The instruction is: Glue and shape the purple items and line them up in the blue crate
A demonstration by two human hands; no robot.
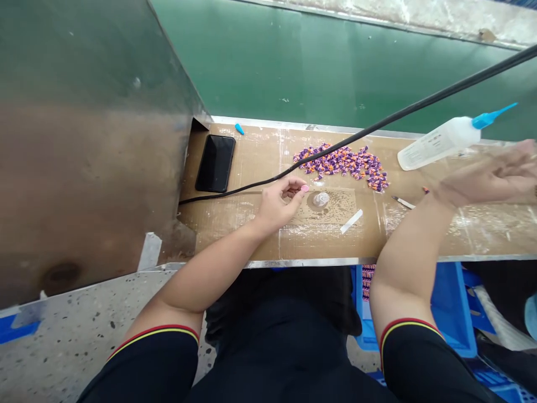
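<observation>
My left hand [280, 204] is closed over the cardboard-covered bench, pinching a small pink round piece [305, 188] between thumb and fingers. Just right of it a small whitish translucent lump [321, 200] sits on a speckled cardboard patch [335, 217]. Behind lies a pile of small purple and orange pieces [342, 161]. Motion smears my right hand [499, 174], held at the far right; whether its fingers hold anything does not show. The nearest thing to that hand is a white squeeze bottle [438, 144] with a blue nozzle, lying tilted behind it.
A black cable [377, 126] crosses diagonally above the bench. A phone [215, 163] and a blue cap [239, 129] lie at left, beside a metal panel [96, 140]. A white strip [351, 221] and a slim pen-like tool [403, 202] lie nearer. Blue crates [447, 313] stand below.
</observation>
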